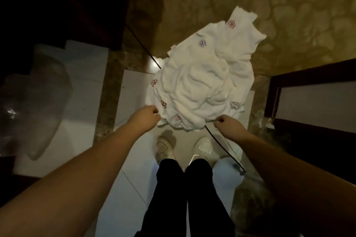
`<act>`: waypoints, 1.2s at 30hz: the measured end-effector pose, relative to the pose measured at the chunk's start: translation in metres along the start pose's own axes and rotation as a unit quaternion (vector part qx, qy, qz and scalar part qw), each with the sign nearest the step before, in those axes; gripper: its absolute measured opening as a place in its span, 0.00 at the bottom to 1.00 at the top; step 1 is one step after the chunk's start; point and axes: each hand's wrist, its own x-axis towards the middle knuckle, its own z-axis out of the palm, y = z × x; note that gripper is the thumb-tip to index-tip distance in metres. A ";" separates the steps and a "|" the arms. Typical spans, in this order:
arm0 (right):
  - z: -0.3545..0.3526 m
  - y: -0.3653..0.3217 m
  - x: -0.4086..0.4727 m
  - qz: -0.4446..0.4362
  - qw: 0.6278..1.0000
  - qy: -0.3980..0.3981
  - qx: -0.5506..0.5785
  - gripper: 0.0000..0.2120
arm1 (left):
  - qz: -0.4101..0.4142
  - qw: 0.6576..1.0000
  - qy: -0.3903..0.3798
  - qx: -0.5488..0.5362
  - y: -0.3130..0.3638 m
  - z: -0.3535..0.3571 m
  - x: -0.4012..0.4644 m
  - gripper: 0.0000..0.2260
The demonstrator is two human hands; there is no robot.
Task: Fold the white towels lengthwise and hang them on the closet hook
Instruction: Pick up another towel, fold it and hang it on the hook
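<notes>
floor (pixel 134 90): pale glossy tiles, brown marbled borders | on it: crumpled heap of white towels (pixel 200 82) with small flower marks | thin black cord (pixel 221 146) running beneath the heap | pale shoes (pixel 165 146)

The white towels (pixel 200 86) lie together in one crumpled heap on the floor, with many soft folds and ridges in the middle. Small flower marks are embroidered near their edges, some red or pink, one bluish. One towel stretches away from the heap toward the far side, its end corner flat on the floor. The near edge of the heap is lifted a little.
</notes>
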 end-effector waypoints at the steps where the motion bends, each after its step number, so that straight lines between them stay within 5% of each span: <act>1: 0.001 0.001 0.021 0.001 1.000 -0.001 0.004 0.16 | -0.007 1.000 -0.004 -0.004 -0.002 0.009 0.019 0.14; 7: 0.009 -0.009 0.130 0.030 0.986 0.060 0.153 0.29 | -0.045 0.996 -0.014 -0.070 0.002 0.066 0.110 0.13; 11: 0.015 -0.010 0.181 0.061 0.950 0.072 0.296 0.34 | 0.001 0.992 0.010 -0.126 0.015 0.091 0.155 0.18; 16: 0.018 -0.002 0.215 0.131 0.904 0.061 0.403 0.11 | -0.001 0.986 -0.049 -0.158 0.027 0.107 0.182 0.27; 21: 0.020 0.005 0.208 0.180 0.850 0.043 0.492 0.09 | -0.028 0.978 -0.050 -0.201 0.021 0.101 0.177 0.26; 26: 0.023 0.003 0.156 0.141 0.868 0.024 0.475 0.08 | 0.005 0.980 -0.052 -0.191 0.022 0.090 0.143 0.23; 29: 0.026 0.004 0.110 0.055 0.929 0.022 0.365 0.02 | 0.030 0.976 -0.060 -0.208 0.029 0.090 0.108 0.22; 32: 0.024 0.004 0.065 -0.004 0.974 0.049 0.223 0.07 | 0.034 0.960 -0.047 -0.275 0.036 0.088 0.070 0.17; 36: 0.010 -0.012 0.006 -0.109 0.982 0.110 0.106 0.09 | 0.031 0.926 -0.048 -0.374 0.054 0.071 0.023 0.12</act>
